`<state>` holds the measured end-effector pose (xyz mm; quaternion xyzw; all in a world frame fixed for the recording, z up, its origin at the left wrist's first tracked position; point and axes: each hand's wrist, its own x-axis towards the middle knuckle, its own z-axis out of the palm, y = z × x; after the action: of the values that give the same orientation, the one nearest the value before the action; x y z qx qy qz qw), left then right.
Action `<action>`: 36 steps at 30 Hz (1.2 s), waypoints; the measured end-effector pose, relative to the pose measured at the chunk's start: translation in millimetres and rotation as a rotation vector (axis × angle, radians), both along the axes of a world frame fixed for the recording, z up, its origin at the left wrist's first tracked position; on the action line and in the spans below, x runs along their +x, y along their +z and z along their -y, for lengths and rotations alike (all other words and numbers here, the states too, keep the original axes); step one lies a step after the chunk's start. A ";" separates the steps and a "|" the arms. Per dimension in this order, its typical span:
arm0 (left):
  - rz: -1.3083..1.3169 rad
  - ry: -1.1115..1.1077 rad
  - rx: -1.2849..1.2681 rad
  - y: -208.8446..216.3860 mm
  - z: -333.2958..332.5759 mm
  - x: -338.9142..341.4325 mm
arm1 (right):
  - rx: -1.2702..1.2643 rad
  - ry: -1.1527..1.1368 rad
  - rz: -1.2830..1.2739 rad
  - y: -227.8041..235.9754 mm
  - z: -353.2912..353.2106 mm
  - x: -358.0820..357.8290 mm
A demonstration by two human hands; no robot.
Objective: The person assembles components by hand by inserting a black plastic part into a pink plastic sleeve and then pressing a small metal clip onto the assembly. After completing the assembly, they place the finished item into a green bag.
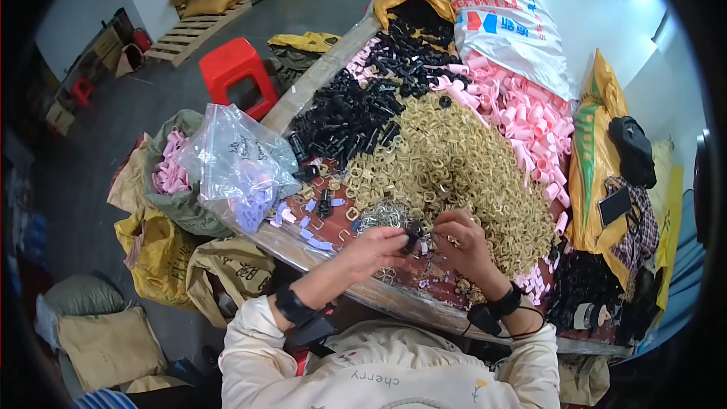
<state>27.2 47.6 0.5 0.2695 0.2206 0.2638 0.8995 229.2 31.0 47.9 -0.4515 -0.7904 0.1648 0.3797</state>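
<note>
At the table's near edge, my left hand (379, 248) pinches a small black plastic part (413, 237) between thumb and fingertips. My right hand (466, 242) is closed just to the right of it, its fingertips together; what they hold is too small to make out. Beyond both hands spreads a big heap of tan-gold plastic buckle-like pieces (454, 155). A small pile of silvery metal bits (384, 216) lies right behind my left hand. Loose lilac clips (316, 242) are scattered to the left of that hand.
Black plastic parts (352, 110) and pink tubular pieces (530, 117) border the heap. A clear plastic bag (242, 151) with lilac pieces rests on the left edge. Sacks (174, 257) stand on the floor near a red stool (237, 76). An orange sack (591, 159) and phone (615, 206) lie right.
</note>
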 end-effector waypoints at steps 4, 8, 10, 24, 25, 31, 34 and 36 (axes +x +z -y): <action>-0.033 0.121 -0.064 -11.6 -3.6 -30.7 | -0.108 0.109 0.204 -24.0 -13.9 -8.9; -0.007 0.174 -0.129 -21.2 -3.2 -42.7 | 0.066 0.103 0.562 -44.8 -24.6 -30.8; -0.006 0.206 -0.155 -23.5 -2.3 -46.1 | 0.027 0.125 0.679 -54.9 -32.3 -35.8; -0.028 0.265 -0.158 -24.6 -0.5 -46.8 | -0.493 0.040 -0.012 -43.2 -35.7 -31.1; -0.024 0.274 -0.150 -24.2 0.1 -45.0 | -0.527 0.036 -0.081 -48.8 -35.5 -29.0; -0.002 0.307 -0.127 -19.6 1.5 -32.4 | -0.552 0.072 -0.368 -56.7 -30.0 -28.7; 0.067 0.305 -0.101 -19.1 0.8 -25.5 | -0.727 0.126 -0.459 -42.1 -25.6 -28.4; 0.069 0.312 -0.097 -19.6 0.7 -20.5 | -0.813 0.155 -0.504 -36.8 -25.1 -28.1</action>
<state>6.7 46.9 -19.1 0.1792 0.2410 0.3984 0.8666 201.1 56.1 11.1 -0.4490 -0.5767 0.5925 0.3386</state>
